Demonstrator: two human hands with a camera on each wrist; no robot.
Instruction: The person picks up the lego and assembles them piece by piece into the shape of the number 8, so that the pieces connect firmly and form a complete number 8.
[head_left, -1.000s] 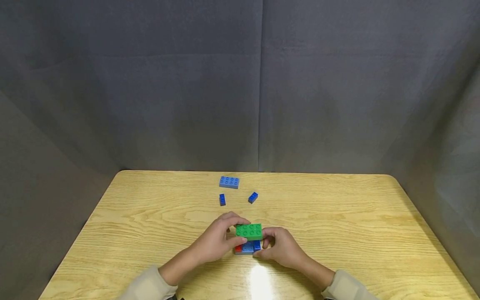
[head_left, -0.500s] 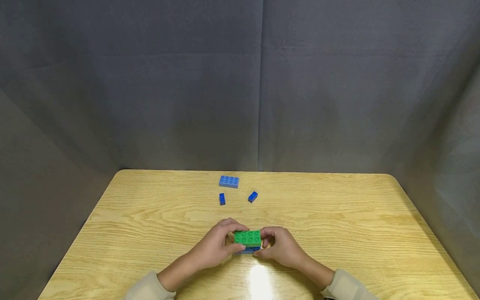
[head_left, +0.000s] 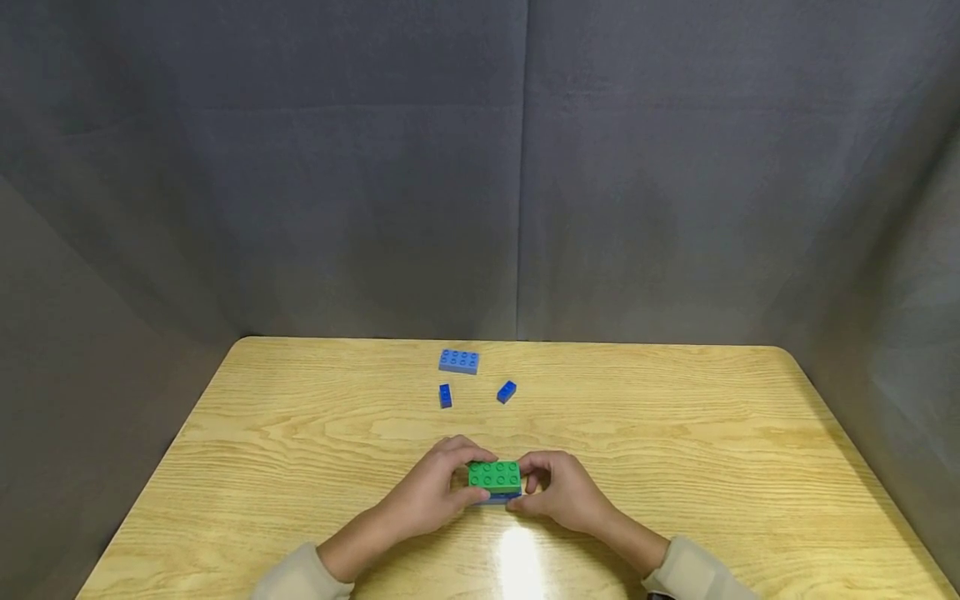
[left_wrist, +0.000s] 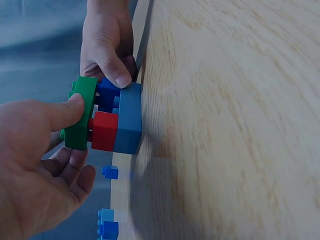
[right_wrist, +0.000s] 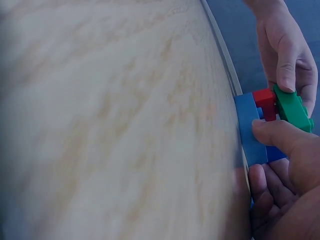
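Dark grey cloth [head_left: 375,192] backs the wood-grain surface [head_left: 675,417]. In the near part of it, the left hand [head_left: 429,492] pinches the green brick [head_left: 495,477] between thumb and fingers across its long sides. The right hand [head_left: 567,497] grips the base [left_wrist: 129,120], thumb on its near face; its other fingers are partly hidden, so their exact contact is hard to tell. The step in hand looks like fitting the green brick on top; the next move calls for lining it up with the studs below and pressing evenly while the base is braced.

The base is plain blue and sits on the surface between the hands; the green brick lies level above, eight round studs up. A loose blue brick [head_left: 459,362] lies near the far edge. Between the layers, the red brick [left_wrist: 104,132] stands at the left end, the dark blue brick [left_wrist: 107,92] at the right, a slim gap showing under the green. Smallest, a little brick [head_left: 446,396] and its twin [head_left: 506,392] lie well apart from the hands.
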